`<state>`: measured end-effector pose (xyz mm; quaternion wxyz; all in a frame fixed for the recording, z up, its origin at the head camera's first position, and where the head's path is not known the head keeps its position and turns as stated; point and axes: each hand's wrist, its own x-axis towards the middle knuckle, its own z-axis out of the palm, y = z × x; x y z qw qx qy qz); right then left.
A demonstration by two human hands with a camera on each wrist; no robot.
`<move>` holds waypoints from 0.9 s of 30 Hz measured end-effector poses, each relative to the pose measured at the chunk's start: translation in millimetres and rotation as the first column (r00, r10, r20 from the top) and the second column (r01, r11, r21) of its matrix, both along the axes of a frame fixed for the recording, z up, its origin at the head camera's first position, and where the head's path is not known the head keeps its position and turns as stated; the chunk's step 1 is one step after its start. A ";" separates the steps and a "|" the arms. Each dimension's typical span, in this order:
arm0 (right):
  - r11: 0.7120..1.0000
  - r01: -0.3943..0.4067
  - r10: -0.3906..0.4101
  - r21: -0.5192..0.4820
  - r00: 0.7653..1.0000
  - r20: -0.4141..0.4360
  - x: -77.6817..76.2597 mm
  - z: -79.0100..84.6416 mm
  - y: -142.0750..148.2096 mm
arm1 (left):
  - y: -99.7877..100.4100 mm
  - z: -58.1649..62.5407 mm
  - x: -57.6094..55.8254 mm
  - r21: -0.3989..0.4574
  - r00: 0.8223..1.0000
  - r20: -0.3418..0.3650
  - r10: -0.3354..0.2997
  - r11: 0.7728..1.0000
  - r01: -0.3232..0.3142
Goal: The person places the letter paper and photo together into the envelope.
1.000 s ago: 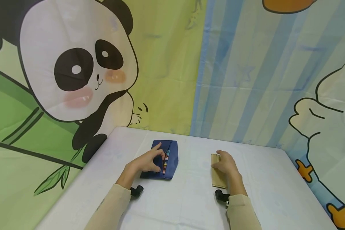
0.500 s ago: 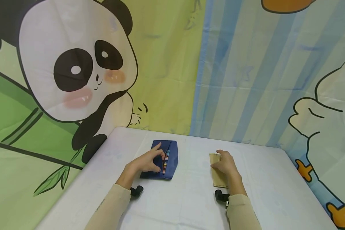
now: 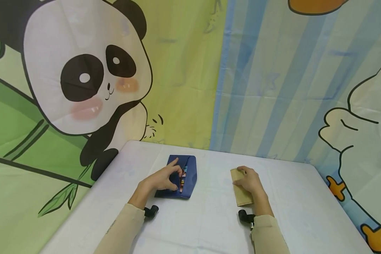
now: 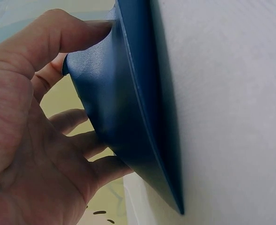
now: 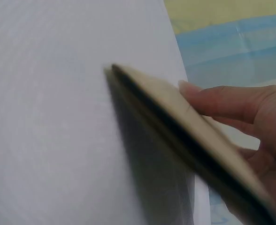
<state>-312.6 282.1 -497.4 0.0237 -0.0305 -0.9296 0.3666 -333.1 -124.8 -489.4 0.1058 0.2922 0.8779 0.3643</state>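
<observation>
My left hand [image 3: 161, 178] grips a blue envelope [image 3: 193, 176] on the left side of the table, its flap side to the right. Colourful printed paper or card [image 3: 182, 180] shows in its opening. In the left wrist view the thumb lies on the front of the blue envelope [image 4: 105, 89], with the other fingers behind it. My right hand [image 3: 251, 180] holds a flat tan rectangular piece [image 3: 241, 195] between thumb and fingers. Seen from the right wrist, this tan piece [image 5: 175, 108] is tilted and has a dark layer along its edge; its far side is hidden.
A white-covered table [image 3: 209, 222] lies under both hands, with a bare stretch between the two items. Behind it hangs a cartoon backdrop [image 3: 184, 88] with a panda. A small black device [image 3: 151, 211] is worn at each wrist.
In my right hand the tan piece has turned slightly anticlockwise, its upper end shifting left and its lower end a little right. The left hand and envelope look the same.
</observation>
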 end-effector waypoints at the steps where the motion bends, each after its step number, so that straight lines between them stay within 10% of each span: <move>1: 1.000 0.003 -0.003 -0.013 1.000 -0.009 0.1 0.1 0.2 | 0.1 0.1 0.1 -0.001 1.000 0.000 0.001 1.000 -0.001; 27: 0.915 -0.029 0.025 -0.403 1.000 -0.014 -4.6 3.6 -7.3 | 1.4 0.9 1.4 -0.017 1.000 0.005 0.010 1.000 -0.010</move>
